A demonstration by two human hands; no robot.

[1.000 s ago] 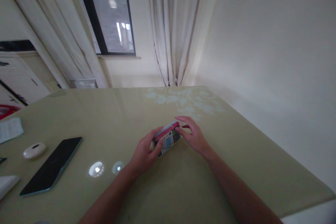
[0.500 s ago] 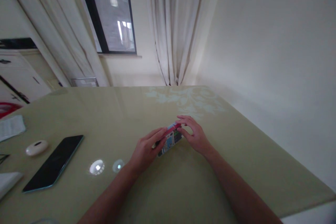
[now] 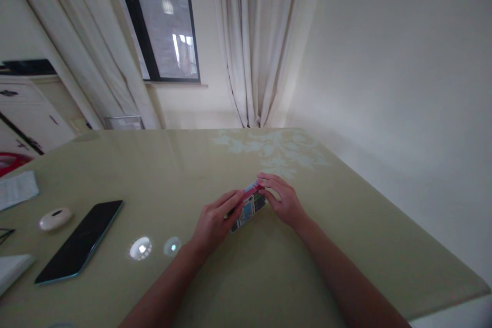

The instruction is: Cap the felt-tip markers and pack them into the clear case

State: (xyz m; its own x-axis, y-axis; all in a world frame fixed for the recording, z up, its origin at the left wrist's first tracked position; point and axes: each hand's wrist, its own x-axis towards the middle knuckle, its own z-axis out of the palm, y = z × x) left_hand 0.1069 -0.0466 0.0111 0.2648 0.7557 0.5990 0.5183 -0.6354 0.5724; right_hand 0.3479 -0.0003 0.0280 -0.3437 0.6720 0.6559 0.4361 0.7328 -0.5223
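A small printed box [image 3: 249, 206] with a red top edge and a blue-and-white face rests on the olive tablecloth [image 3: 269, 266] near the middle of the table. My left hand [image 3: 215, 221] grips its near left end, fingers curled over the top. My right hand [image 3: 282, 201] pinches the far right end with its fingertips. Both hands touch the box, and part of it is hidden under my fingers.
A dark phone [image 3: 79, 241] lies flat at the left. Beside it sit a small white oval object [image 3: 55, 218], folded white paper [image 3: 17, 189] and a white edge [image 3: 11, 269] at the frame's left. Curtains, a window and a cream wall stand behind the table.
My left fingers have slid further over the top of the box and my right fingers have closed onto its far end. The box has hardly moved.
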